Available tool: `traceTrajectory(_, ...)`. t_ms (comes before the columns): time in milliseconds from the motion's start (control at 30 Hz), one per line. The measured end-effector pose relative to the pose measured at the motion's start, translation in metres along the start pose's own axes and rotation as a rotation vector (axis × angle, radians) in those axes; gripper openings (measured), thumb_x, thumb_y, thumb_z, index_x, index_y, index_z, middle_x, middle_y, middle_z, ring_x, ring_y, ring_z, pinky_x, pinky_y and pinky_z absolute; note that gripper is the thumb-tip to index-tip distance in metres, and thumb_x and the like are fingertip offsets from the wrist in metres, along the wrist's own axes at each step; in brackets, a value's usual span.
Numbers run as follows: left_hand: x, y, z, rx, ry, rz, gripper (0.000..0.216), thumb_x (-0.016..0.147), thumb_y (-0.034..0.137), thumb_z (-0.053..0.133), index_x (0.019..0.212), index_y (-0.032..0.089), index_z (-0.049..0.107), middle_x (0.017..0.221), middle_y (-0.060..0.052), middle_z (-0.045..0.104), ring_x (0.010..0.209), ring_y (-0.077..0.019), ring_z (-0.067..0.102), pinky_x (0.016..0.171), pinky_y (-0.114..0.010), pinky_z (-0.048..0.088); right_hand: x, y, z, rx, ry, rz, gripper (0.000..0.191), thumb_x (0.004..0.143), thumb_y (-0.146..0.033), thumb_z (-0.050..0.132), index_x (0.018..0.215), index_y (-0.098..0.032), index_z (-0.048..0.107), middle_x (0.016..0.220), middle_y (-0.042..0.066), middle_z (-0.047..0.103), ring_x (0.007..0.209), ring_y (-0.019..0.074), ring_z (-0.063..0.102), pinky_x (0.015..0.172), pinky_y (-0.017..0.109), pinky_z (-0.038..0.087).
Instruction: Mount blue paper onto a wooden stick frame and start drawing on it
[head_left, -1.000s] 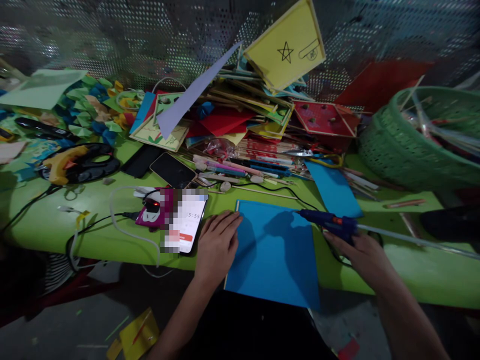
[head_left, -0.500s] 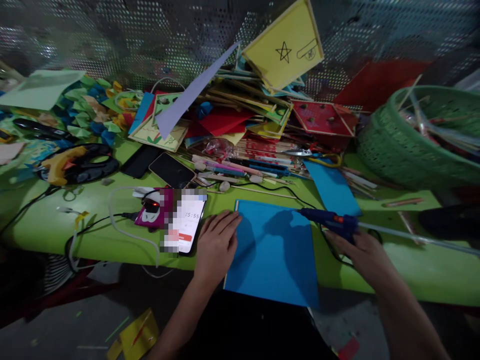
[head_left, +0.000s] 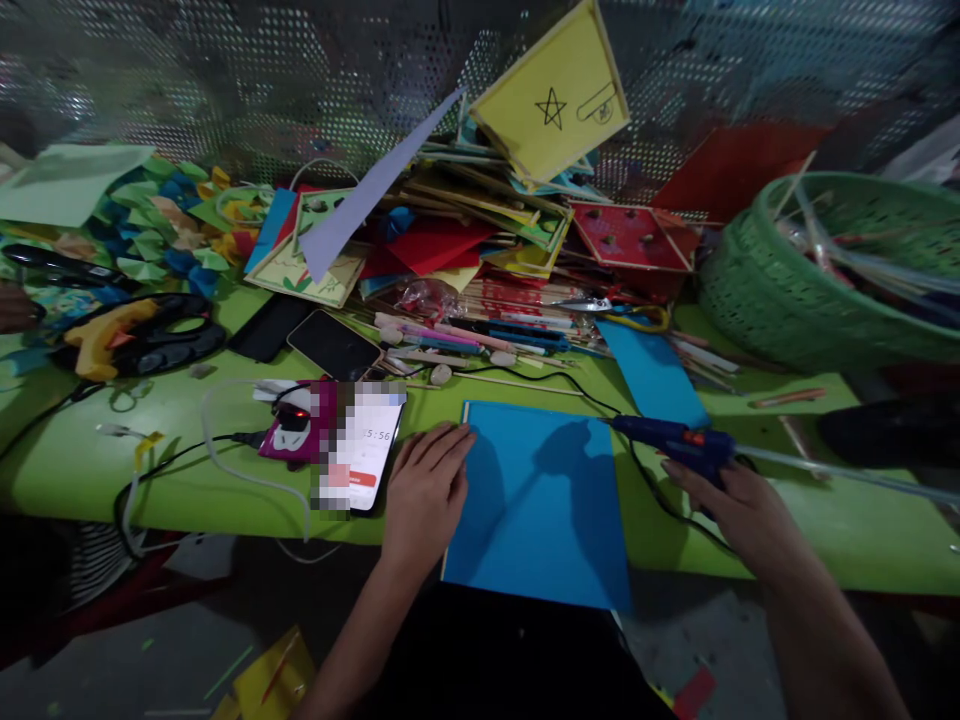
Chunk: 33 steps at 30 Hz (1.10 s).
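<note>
A blue paper sheet [head_left: 540,510] lies on the green table [head_left: 847,530], its near edge hanging over the table's front. My left hand [head_left: 427,490] rests flat on the sheet's left edge, fingers stretched out and pointing away from me. My right hand [head_left: 739,505] grips a blue glue gun [head_left: 675,442] beside the sheet's right edge; the nozzle points left at the sheet's upper right corner. A clear glue stick runs out of the gun's back to the right.
A phone [head_left: 367,450] with a lit screen lies just left of my left hand, cables beside it. A heap of coloured paper and stick frames [head_left: 487,220] fills the back. A green basket [head_left: 817,270] stands right. A yellow glue gun [head_left: 112,335] lies at left.
The view has shifted slightly. My right hand and the glue gun have edged a little to the right. My left hand stays on the sheet.
</note>
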<state>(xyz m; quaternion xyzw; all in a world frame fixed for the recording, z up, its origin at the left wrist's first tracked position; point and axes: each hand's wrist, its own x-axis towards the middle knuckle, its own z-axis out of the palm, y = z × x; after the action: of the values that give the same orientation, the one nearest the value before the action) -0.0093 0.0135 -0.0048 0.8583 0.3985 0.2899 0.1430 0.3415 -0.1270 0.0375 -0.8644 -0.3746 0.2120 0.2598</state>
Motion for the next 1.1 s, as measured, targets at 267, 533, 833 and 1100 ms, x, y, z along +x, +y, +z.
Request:
traceTrajectory(267,0.0,-0.001,0.001,0.004,0.005,0.011,0.041,0.108,0.011,0.054,0.139,0.024,0.076,0.142,-0.006,0.078,0.135,-0.0282,0.072,0.118,-0.052,0.054,0.003,-0.009,0.0,-0.04,-0.022,-0.023,0.051,0.075,-0.074,0.067,0.054,-0.029,0.056,0.047,0.003,0.054,0.05,0.0221,0.052,0.05,0.035,0.037)
traceTrajectory(533,0.0,0.0,0.001,0.001,0.018,0.014,0.04,0.108,0.011,0.054,0.138,0.025,0.076,0.14,-0.005,0.079,0.134,-0.0278,0.073,0.118,-0.052,0.054,0.003,-0.005,0.003,-0.085,-0.006,-0.048,0.053,0.076,-0.076,0.065,0.054,-0.028,0.058,0.048,0.004,0.056,0.053,0.024,0.056,0.05,0.035,0.038)
traceTrajectory(833,0.001,0.0,0.0,-0.007,0.026,0.02,0.04,0.107,0.01,0.055,0.138,0.025,0.076,0.141,-0.005,0.079,0.134,-0.0282,0.073,0.116,-0.053,0.055,0.003,-0.01,0.008,-0.087,-0.04,-0.035,0.056,0.076,-0.08,0.063,0.064,-0.025,0.067,0.058,0.006,0.068,0.06,0.028,0.064,0.056,0.037,0.043)
traceTrajectory(1100,-0.001,-0.001,0.001,0.005,0.014,0.009,0.042,0.107,0.011,0.054,0.14,0.027,0.076,0.142,-0.005,0.079,0.135,-0.0283,0.072,0.118,-0.052,0.054,0.002,0.008,-0.003,-0.105,0.006,0.004,0.054,0.076,-0.078,0.066,0.057,-0.027,0.064,0.053,0.007,0.064,0.056,0.0282,0.061,0.053,0.038,0.039)
